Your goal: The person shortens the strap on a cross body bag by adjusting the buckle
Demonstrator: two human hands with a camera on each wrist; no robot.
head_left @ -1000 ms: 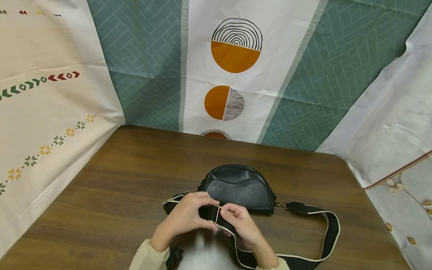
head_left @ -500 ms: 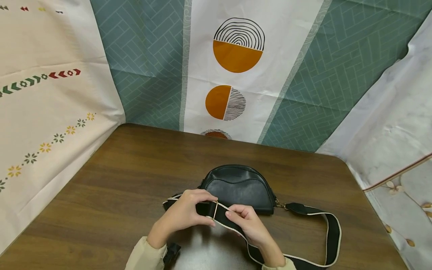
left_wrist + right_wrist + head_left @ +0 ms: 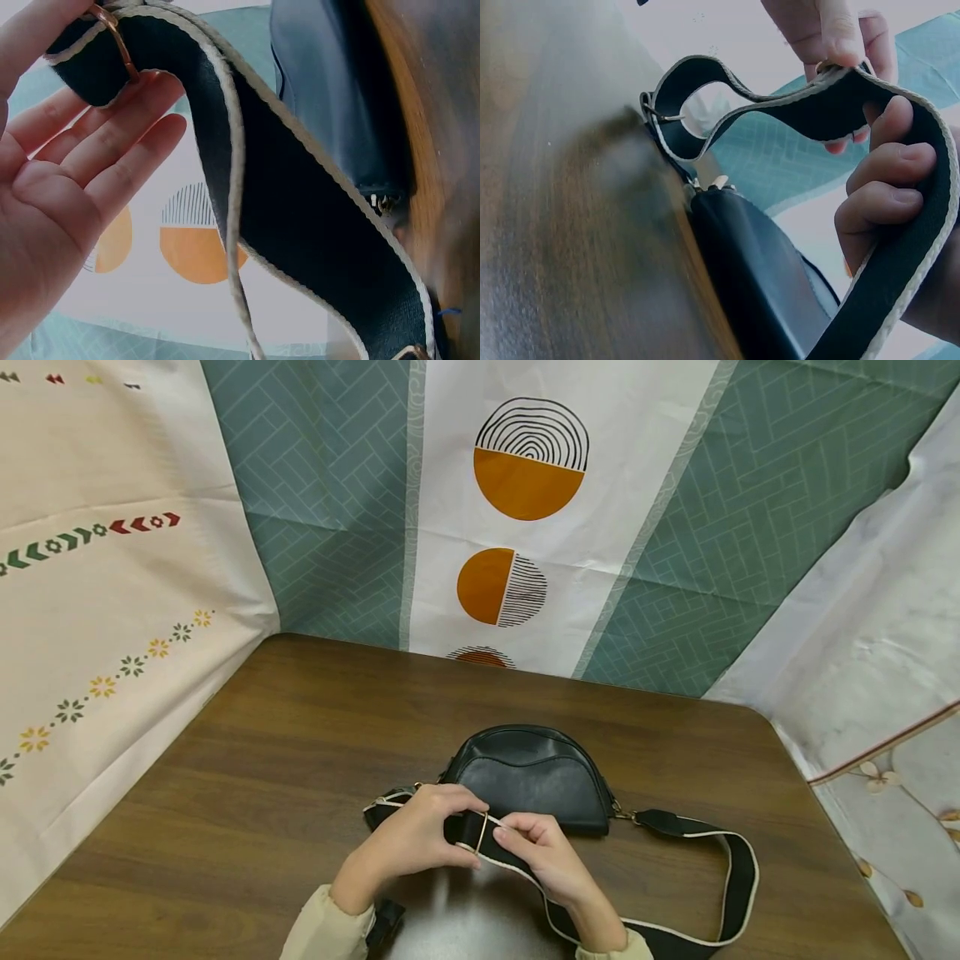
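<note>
Clamping a broad, braid-edged strap (image 3: 300,217), both hands (image 3: 422,831) (image 3: 551,860) pinch near its metal slider (image 3: 482,833).

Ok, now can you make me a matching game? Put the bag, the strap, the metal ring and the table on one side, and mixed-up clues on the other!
Things:
1. bag
2. strap
3. metal ring
4. table

Clues:
A. brown, underneath the bag
B. at the fingertips of the left hand
C. long and black with pale edges
D. black and rounded on top

Right pairs: 1-D, 2-C, 3-B, 4-A
</note>
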